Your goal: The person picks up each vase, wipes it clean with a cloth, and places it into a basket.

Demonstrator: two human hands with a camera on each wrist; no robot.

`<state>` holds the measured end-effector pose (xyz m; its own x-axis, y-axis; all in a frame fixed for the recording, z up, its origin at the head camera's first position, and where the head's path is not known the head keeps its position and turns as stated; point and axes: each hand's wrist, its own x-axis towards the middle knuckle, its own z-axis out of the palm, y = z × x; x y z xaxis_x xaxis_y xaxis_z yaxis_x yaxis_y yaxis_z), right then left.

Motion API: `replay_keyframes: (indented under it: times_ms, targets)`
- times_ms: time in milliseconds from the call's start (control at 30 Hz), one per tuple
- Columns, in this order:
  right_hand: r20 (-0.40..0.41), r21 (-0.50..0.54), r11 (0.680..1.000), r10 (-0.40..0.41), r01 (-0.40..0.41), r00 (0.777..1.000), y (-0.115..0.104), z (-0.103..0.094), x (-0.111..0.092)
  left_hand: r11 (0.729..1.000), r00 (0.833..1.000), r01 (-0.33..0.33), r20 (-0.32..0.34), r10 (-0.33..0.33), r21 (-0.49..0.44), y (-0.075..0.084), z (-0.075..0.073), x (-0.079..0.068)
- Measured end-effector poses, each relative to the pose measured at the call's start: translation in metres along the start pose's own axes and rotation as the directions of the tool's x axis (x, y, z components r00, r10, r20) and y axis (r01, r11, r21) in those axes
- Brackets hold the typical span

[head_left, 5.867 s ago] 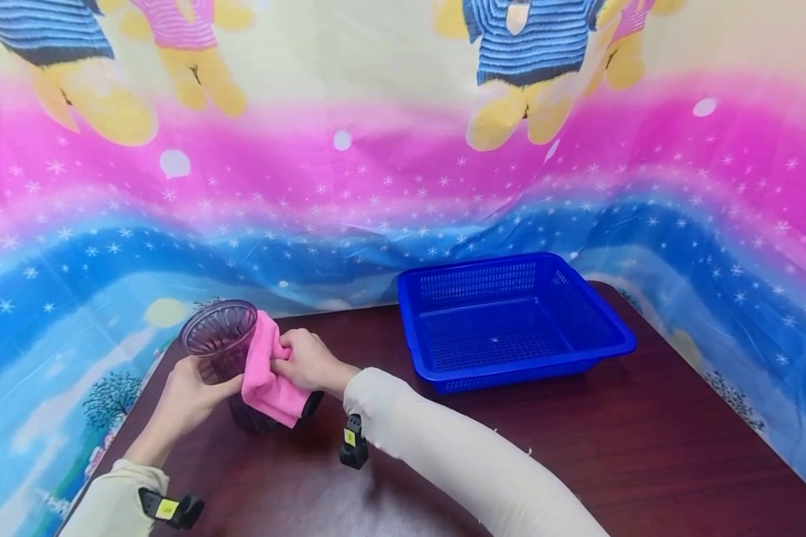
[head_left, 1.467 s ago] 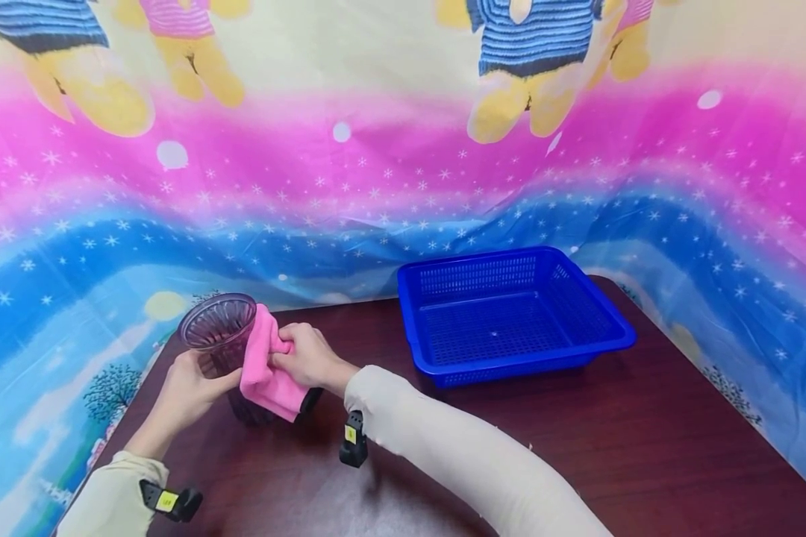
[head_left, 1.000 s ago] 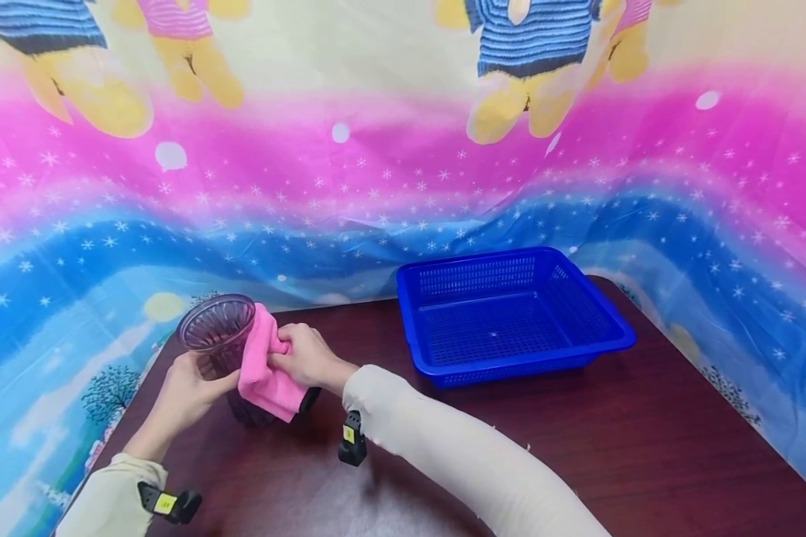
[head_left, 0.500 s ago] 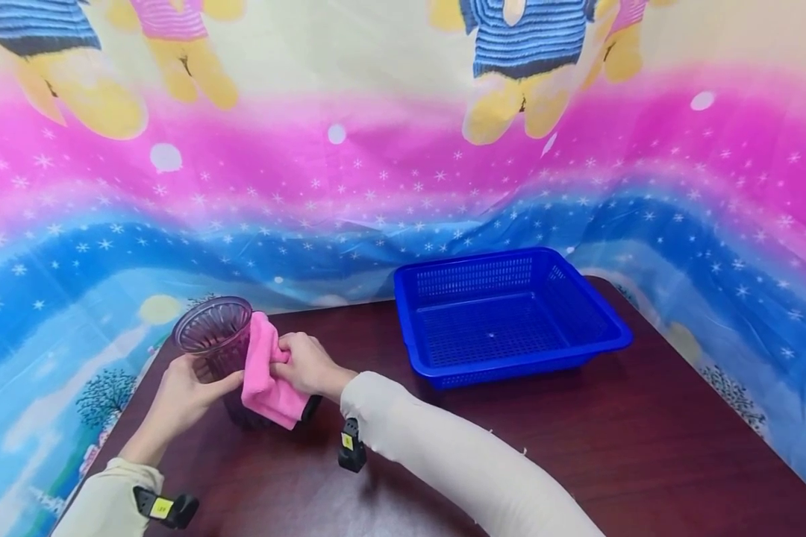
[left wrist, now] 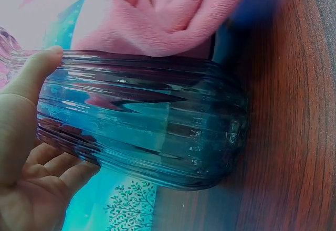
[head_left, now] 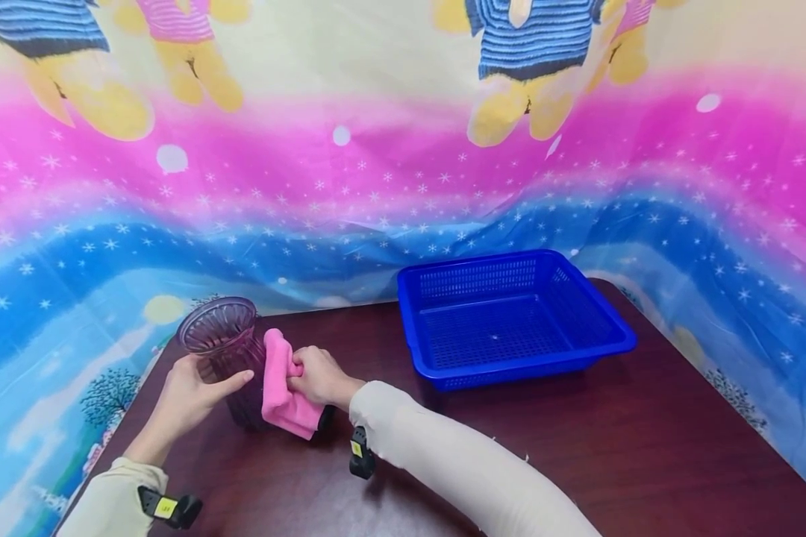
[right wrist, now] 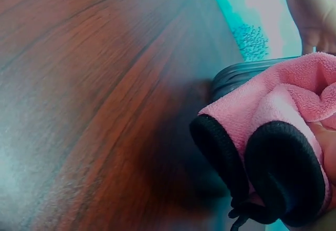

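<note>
A ribbed, see-through purple glass vase (head_left: 245,373) with a flared rim stands at the table's left side. My left hand (head_left: 188,395) grips it just below the rim, thumb on the near side and fingers round the far side, as the left wrist view also shows. Bunched in my right hand (head_left: 324,377) is a pink cloth (head_left: 289,395) with black edging, held right beside the vase's right wall. In the right wrist view the cloth (right wrist: 273,100) covers much of the vase, and only part of the base shows.
A blue plastic basket (head_left: 510,368) with perforated walls stands at the back right of the dark wooden table (head_left: 618,447). Behind the table hangs a printed cloth backdrop (head_left: 349,179), close to the vase on the left.
Over the last half second my right hand has drawn the pink cloth a little right and down, baring more of the vase's side. My left hand keeps its grip on the vase.
</note>
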<state>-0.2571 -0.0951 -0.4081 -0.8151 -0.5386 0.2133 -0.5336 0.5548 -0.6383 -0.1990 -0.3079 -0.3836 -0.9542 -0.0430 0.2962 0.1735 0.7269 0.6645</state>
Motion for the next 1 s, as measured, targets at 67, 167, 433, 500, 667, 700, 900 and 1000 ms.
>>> replay_keyframes:
  times_ms: [67, 167, 433, 500, 667, 700, 900, 1000]
  targets:
    - [0.013, 0.009, 1.000, 0.016, -0.016, 1.000, 0.003, 0.002, -0.001, 1.000, 1.000, 0.003, -0.001, -0.003, 0.002, 0.000, 0.000, 0.000]
    - [0.029, 0.013, 0.999, 0.036, -0.037, 0.999, 0.007, 0.005, -0.003, 1.000, 1.000, 0.008, -0.002, -0.008, 0.006, 0.001, 0.000, 0.000]
    - [0.028, -0.056, 0.997, 0.062, -0.061, 0.998, 0.018, 0.015, -0.005, 1.000, 1.000, 0.004, -0.007, -0.004, 0.024, 0.000, 0.000, -0.001]
    - [0.033, -0.073, 0.995, 0.073, -0.070, 0.997, 0.020, 0.017, -0.006, 1.000, 1.000, 0.003, -0.007, -0.002, 0.027, -0.001, 0.000, 0.000]
    - [0.048, -0.101, 0.990, 0.108, -0.102, 0.993, 0.023, 0.021, -0.007, 1.000, 1.000, 0.002, -0.004, -0.002, 0.021, 0.001, 0.000, 0.000]
    - [0.051, -0.103, 0.989, 0.116, -0.110, 0.992, 0.023, 0.022, -0.007, 1.000, 1.000, 0.002, -0.003, -0.002, 0.017, 0.001, 0.000, 0.000]
    - [0.070, -0.132, 0.982, 0.148, -0.138, 0.986, 0.021, 0.022, -0.008, 1.000, 1.000, 0.001, 0.002, -0.001, 0.016, 0.001, -0.001, 0.000]
    - [0.065, -0.135, 0.981, 0.150, -0.141, 0.987, 0.021, 0.022, -0.009, 1.000, 1.000, -0.001, 0.004, 0.001, 0.016, 0.001, -0.001, 0.000]
